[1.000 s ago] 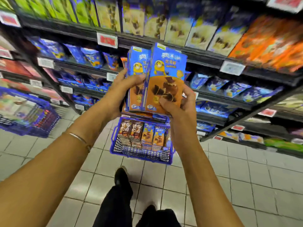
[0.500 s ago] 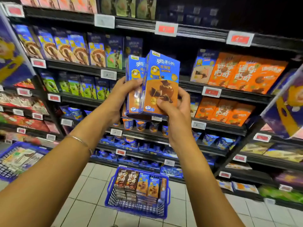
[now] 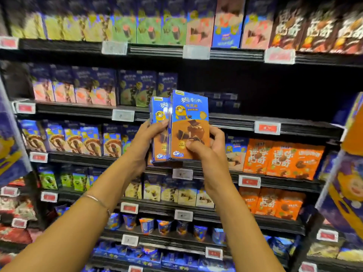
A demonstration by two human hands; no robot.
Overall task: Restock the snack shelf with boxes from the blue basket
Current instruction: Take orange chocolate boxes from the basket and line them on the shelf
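Rising against the racks since the earlier frames: the stack of Minion-printed chocolate snack boxes (image 3: 189,124). The blue basket is no longer showing.

Head view. Left hand (image 3: 146,139) is wrapping the stack's left side, thumb lying across the rear box face. Right hand (image 3: 209,152) is clamping the right side, thumb pressing the front panel. The stack is standing upright, clear of every shelf, with a dark gap (image 3: 275,91) opening up and to its right above a shelf ledge (image 3: 231,120).

Handling, judged: light, stiff cardboard, glossy, liable to be sliding box against box. Squeezing both outer sides low down is suiting it best.
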